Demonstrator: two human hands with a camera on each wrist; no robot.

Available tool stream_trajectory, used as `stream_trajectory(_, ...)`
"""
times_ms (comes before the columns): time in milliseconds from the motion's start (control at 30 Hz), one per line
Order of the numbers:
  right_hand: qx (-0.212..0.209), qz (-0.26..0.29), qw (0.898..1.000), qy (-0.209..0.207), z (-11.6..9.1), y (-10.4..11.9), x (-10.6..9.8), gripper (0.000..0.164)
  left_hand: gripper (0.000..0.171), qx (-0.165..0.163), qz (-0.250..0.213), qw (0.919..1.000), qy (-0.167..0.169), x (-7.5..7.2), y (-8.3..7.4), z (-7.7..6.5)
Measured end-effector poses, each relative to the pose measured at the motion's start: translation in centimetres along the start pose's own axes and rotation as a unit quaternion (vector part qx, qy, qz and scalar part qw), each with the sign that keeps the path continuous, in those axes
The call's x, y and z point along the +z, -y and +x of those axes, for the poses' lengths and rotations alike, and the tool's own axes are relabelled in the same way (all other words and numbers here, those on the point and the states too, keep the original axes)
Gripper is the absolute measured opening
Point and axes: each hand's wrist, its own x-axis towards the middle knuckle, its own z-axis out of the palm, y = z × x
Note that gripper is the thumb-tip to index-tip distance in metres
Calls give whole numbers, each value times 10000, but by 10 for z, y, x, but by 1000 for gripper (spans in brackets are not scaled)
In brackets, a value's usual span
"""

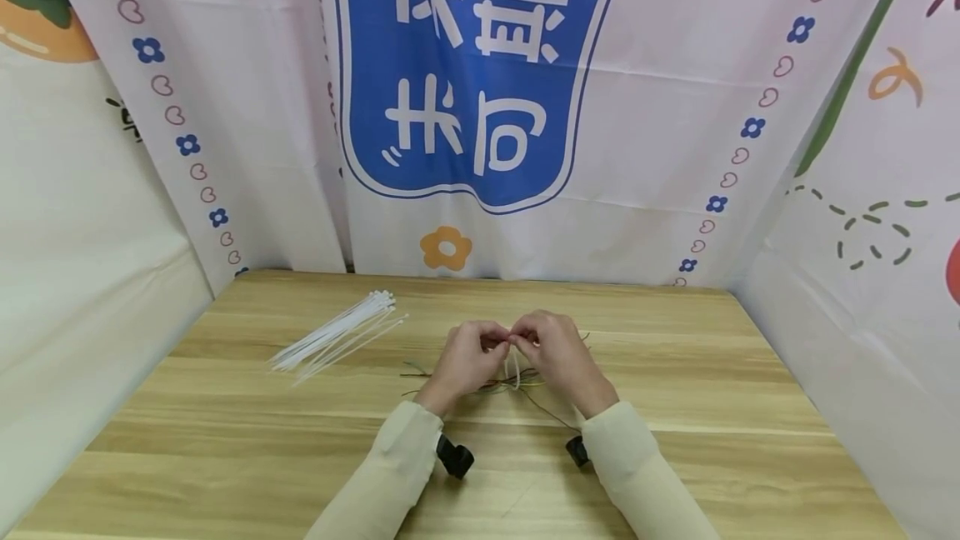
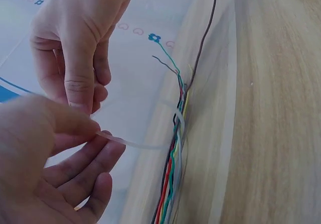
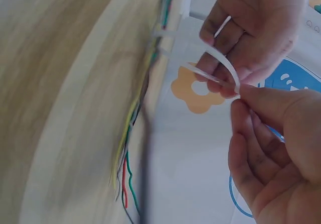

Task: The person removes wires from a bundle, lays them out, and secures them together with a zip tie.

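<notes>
A white cable tie [image 1: 516, 369] is bent into a loop around a bundle of thin coloured wires [image 2: 173, 158]. My left hand [image 1: 467, 358] pinches the tie between thumb and forefinger on the left side. My right hand [image 1: 557, 354] pinches it from the right, its fingertips meeting those of the left. In the right wrist view the loop's two strands [image 3: 223, 61] run from the wires up to the fingertips. Red, green, yellow, grey and dark wires show, their loose ends spreading out past the loop. The tie's head is hidden by the fingers.
A pile of white cable ties [image 1: 337, 332] lies on the wooden table [image 1: 225, 448], left of the hands. A single dark wire trails toward the right wrist. Black wrist cameras [image 1: 455, 457] sit at both sleeves. Printed white cloth [image 1: 660, 107] hangs behind and at the sides.
</notes>
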Motion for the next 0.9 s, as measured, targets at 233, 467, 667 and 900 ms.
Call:
stream_trajectory(233, -74, -690, 9963, 505, -2, -1, 1, 5, 18, -201, -330, 9986, 365, -2, -1, -1)
stream_trajectory(467, -281, -1080, 9921, 568, -4, -6, 1, 6, 18, 100, -287, 9982, 521, 1, 1, -1)
stream_trajectory(667, -347, -1267, 9894, 618, -3, -6, 0, 9, 18, 238, -252, 9985, 412, 3, 2, -1)
stream_trajectory(900, -486, -1469, 9870, 426, -4, -5, -2, 21, 17, 439, -97, 9986, 264, 6, -2, -2)
